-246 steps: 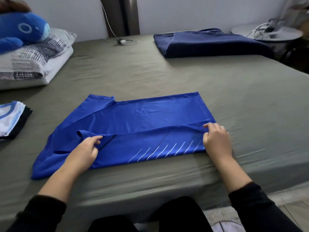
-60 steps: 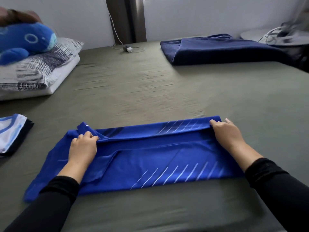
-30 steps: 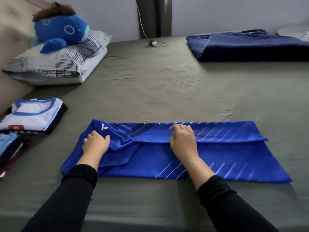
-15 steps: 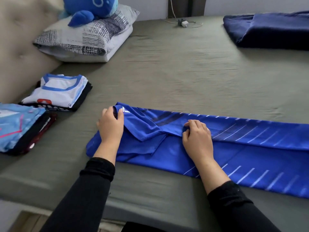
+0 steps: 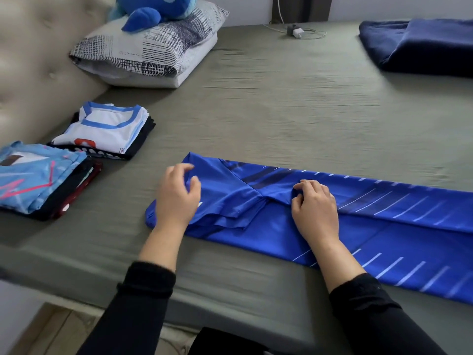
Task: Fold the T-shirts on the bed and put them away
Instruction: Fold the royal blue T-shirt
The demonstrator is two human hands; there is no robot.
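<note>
A bright blue T-shirt (image 5: 384, 226) with white slanted stripes lies folded into a long band across the near side of the green bed (image 5: 281, 111). My left hand (image 5: 176, 198) sits at the shirt's left end, thumb and curled fingers pinching the cloth there. My right hand (image 5: 314, 208) rests on the band near its middle, fingertips pinching the folded edge. Two stacks of folded shirts lie at the left: a white one with blue trim (image 5: 107, 129) on top of dark ones, and a light blue one (image 5: 38, 172) on top of another pile.
A patterned pillow (image 5: 148, 49) with a blue plush toy (image 5: 153, 11) lies at the back left against a padded beige headboard (image 5: 38, 60). A folded navy blanket (image 5: 422, 44) lies at the back right. A charger with cable (image 5: 294, 30) lies by the far edge.
My right hand slid left from the shirt's right end to its middle. My left hand stayed at the left end and now pinches the cloth. The view swung left and down.
</note>
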